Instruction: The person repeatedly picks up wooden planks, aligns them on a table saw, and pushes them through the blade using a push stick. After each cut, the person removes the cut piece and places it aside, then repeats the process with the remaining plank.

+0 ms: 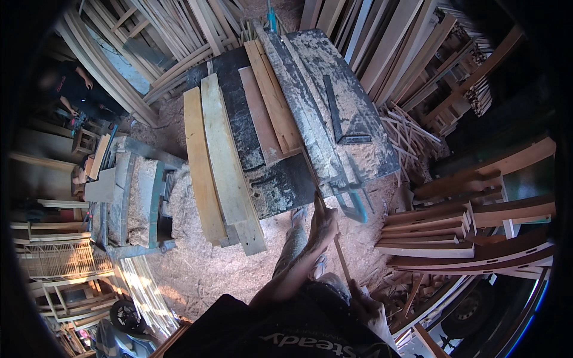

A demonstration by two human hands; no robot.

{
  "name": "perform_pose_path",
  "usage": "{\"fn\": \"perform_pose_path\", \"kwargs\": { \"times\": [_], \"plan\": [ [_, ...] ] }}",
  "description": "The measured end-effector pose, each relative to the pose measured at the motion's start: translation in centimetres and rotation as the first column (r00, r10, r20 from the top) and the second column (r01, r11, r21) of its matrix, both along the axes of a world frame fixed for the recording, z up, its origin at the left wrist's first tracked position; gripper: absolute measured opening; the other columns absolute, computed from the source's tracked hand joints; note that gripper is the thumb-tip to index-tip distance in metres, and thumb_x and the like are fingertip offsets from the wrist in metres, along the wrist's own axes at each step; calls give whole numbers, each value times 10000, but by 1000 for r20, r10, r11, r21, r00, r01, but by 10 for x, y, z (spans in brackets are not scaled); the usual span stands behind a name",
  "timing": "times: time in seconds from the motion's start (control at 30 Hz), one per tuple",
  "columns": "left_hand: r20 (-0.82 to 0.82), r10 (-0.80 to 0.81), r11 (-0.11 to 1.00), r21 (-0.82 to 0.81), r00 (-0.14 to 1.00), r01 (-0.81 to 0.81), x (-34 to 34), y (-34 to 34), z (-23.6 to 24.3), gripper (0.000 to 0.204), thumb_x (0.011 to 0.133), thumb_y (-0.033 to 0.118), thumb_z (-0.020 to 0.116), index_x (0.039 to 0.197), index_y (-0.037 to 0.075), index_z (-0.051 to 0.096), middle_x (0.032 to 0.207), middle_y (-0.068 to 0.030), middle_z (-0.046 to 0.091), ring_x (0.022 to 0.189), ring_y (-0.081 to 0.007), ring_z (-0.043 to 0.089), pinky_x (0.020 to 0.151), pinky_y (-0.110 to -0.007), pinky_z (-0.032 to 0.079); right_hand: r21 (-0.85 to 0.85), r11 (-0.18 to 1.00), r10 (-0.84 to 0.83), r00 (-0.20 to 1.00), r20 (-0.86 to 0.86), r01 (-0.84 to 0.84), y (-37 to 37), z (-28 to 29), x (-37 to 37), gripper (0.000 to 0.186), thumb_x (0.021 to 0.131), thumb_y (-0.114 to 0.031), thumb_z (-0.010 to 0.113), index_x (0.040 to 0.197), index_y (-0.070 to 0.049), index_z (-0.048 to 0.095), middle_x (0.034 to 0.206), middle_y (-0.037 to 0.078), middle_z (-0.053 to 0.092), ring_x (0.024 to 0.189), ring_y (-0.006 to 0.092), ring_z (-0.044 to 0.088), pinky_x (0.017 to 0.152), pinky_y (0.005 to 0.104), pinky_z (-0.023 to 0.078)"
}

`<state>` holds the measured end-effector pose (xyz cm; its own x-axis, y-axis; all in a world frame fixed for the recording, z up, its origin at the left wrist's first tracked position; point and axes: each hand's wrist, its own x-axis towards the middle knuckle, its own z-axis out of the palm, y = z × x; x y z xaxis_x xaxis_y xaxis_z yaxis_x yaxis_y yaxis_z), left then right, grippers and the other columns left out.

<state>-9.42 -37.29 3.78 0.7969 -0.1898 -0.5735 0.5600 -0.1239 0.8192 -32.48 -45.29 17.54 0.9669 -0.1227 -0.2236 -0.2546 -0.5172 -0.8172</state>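
A long thin wooden strip [342,256] runs from beside my body up along the dusty dark table [277,185]. My left hand [324,224] is closed around it just off the table's near edge. Lower down, my right hand [365,307] is closed on the strip's near end, partly in shadow. The strip's far part lies along a straight metal fence [292,101] covered in sawdust. Left of it on the table rest a narrow yellowish board [274,98] and a reddish board [259,116]. Two longer pale boards [224,149] lie at the table's left side, their near ends overhanging.
A black metal square [352,139] lies on the table's right part. Another sawdust-covered machine [140,197] stands at left. Stacked reddish-brown timber [427,232] is at right, with offcuts [412,134] behind it. Sawdust covers the floor [206,271]. Another person [89,89] is at far left.
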Motion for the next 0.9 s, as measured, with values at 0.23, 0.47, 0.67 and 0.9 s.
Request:
{"fn": "perform_pose_path", "kwargs": {
  "times": [0.23, 0.47, 0.67, 0.9],
  "plan": [
    [94, 33, 999, 8, 995, -34, 30, -2, -25, 779, 886, 0, 432, 1552, 229, 101, 638, -56, 474, 423, -133, 467, 333, -323, 444, 254, 953, -100, 965, -242, 163, -1, -2, 36, 393, 957, -67, 553, 1336, 38, 548, 1170, 214, 657, 645, 151, 593, 589, 294, 484],
    [151, 13, 999, -52, 988, -6, 57, -1, -22, 705, 940, 105, 418, 1550, 106, 64, 1055, -258, 609, 585, -305, 639, 422, -376, 544, 371, 897, -135, 948, -288, 240, 2, -10, 65, 448, 991, -74, 496, 1435, -22, 482, 726, -57, 479, 637, 43, 416, 550, 215, 371],
    [169, -19, 993, 118, 985, -1, 80, -4, -53, 722, 926, 157, 474, 1545, 81, 110, 1020, -250, 627, 578, -302, 644, 427, -393, 532, 397, 892, -111, 955, -275, 218, 0, -21, 81, 441, 989, -56, 490, 1426, 4, 471, 937, 73, 605, 653, 80, 405, 554, 264, 402],
    [96, 13, 998, 55, 995, -18, 104, -4, -65, 716, 893, 79, 475, 1527, 34, 146, 1033, -312, 620, 667, -351, 682, 501, -417, 554, 466, 856, -99, 956, -275, 222, 1, -21, 99, 481, 1012, -83, 492, 1466, 41, 391, 1072, 11, 593, 725, 50, 380, 623, 211, 371]
  ]
}}
